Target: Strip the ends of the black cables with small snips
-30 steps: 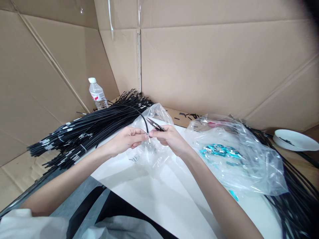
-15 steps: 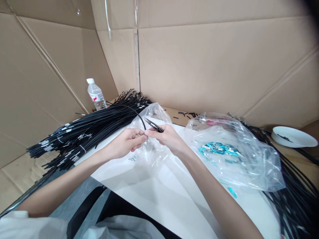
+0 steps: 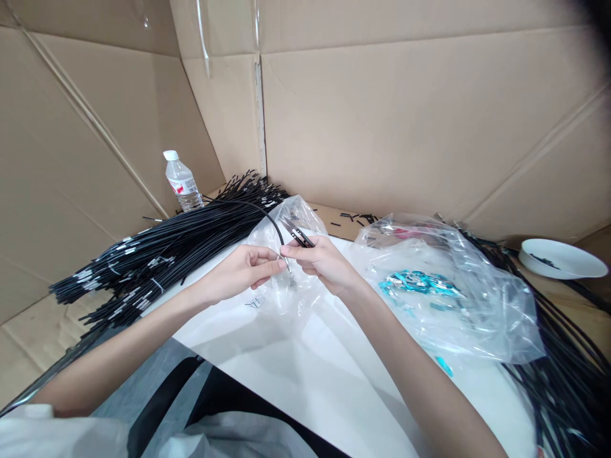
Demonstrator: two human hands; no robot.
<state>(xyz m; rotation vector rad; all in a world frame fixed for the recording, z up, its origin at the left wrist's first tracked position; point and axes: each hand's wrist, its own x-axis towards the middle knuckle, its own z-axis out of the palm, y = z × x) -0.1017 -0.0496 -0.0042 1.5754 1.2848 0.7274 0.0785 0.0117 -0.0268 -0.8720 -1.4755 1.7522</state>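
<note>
My left hand (image 3: pixel 241 273) is closed in a pinch near the end of a black cable (image 3: pixel 271 219), which arcs back to the pile on the left. Closed around a pair of dark thread snips (image 3: pixel 300 238), my right hand (image 3: pixel 327 264) has its blades pointing up and away. Its thumb and fingertips also meet the cable end, touching my left fingertips. A small metallic tip (image 3: pixel 287 264) shows just below the pinch; its details are too small to tell. Beneath both hands lies a clear plastic bag (image 3: pixel 291 296) on a white sheet (image 3: pixel 248 353).
A bundle of black cables (image 3: pixel 176 235) lies at the left, with a water bottle (image 3: pixel 184 184) behind it. On the right are a clear bag with turquoise pieces (image 3: pixel 420 283), more black cables (image 3: pixel 568 356) and a white bowl (image 3: pixel 563 259). Cardboard walls (image 3: pixel 405 127) enclose the table.
The snips have turned in my right hand, and their blades point more upright. Both hands have shifted very slightly right, still together at the cable end.
</note>
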